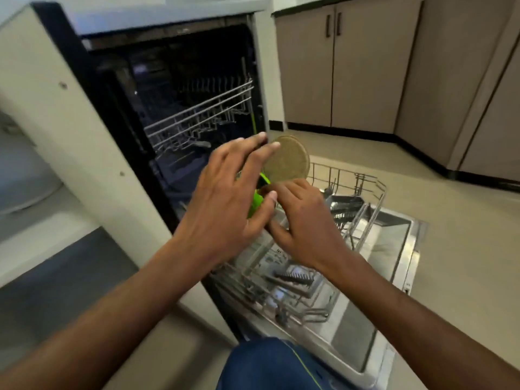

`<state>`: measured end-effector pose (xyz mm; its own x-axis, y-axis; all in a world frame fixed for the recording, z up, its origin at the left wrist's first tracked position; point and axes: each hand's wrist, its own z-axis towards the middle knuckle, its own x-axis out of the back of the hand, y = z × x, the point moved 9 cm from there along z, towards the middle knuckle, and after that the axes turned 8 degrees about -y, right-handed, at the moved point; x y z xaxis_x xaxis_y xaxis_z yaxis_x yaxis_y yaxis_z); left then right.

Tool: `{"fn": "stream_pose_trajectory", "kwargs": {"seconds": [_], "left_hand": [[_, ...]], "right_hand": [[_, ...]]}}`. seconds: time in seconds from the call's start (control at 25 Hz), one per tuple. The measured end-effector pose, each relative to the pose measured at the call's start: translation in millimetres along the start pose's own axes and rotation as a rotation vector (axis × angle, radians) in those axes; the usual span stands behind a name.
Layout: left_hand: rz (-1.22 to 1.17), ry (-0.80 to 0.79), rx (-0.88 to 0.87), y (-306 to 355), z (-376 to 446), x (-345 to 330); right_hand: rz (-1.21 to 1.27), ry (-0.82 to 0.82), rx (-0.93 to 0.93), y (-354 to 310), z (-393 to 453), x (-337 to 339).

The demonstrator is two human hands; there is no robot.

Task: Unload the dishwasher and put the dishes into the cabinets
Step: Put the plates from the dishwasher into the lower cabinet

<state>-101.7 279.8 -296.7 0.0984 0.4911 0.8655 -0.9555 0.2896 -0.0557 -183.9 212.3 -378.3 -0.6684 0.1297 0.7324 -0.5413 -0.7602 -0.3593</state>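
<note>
The dishwasher (174, 88) stands open, its lower rack (363, 198) pulled out over the dropped door (405, 249). My right hand (306, 223) grips the lower edge of a round tan plate (289, 159), held upright above the rack. My left hand (228, 192) is spread wide, its fingertips at the plate's left edge. A bright green item (255, 204) shows between my two hands, mostly hidden by the left palm and thumb; I cannot tell what holds it. The upper rack (202, 116) sits inside the machine and looks bare.
A dark cutlery basket (346, 205) sits in the lower rack. Beige base cabinets (363, 68) with dark handles line the far wall and the right side. A white appliance (25, 175) stands at the left. My knee in blue trousers (270, 364) is at the bottom.
</note>
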Motion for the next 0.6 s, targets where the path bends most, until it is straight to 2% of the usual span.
{"fn": "stream_pose_trajectory", "kwargs": {"seconds": [0.08, 0.16, 0.28, 0.32, 0.44, 0.6], "left_hand": [[-0.054, -0.024, 0.252, -22.6, 16.7, -41.1], [-0.142, -0.160, 0.465, -39.6, 15.4, -106.9], [-0.198, -0.508, 0.642, -45.5, -3.8, -216.0], [-0.199, -0.573, 0.682, -49.9, -9.3, -240.3], [-0.157, -0.584, 0.692, -59.1, -2.6, -279.9], [-0.197, -0.382, 0.723, -65.9, -2.8, -297.6]], "right_hand": [[-0.025, 0.001, -0.056, 30.1, 0.6, 6.9], [-0.067, -0.049, -0.127, 71.5, -0.9, -5.6], [-0.151, -0.353, -0.193, 125.0, -23.0, -57.3], [-0.191, -0.427, -0.188, 136.1, -27.0, -70.3], [-0.288, -0.498, -0.211, 155.3, -19.9, -88.1], [-0.366, -0.566, -0.248, 162.0, -24.5, -105.8]]}}
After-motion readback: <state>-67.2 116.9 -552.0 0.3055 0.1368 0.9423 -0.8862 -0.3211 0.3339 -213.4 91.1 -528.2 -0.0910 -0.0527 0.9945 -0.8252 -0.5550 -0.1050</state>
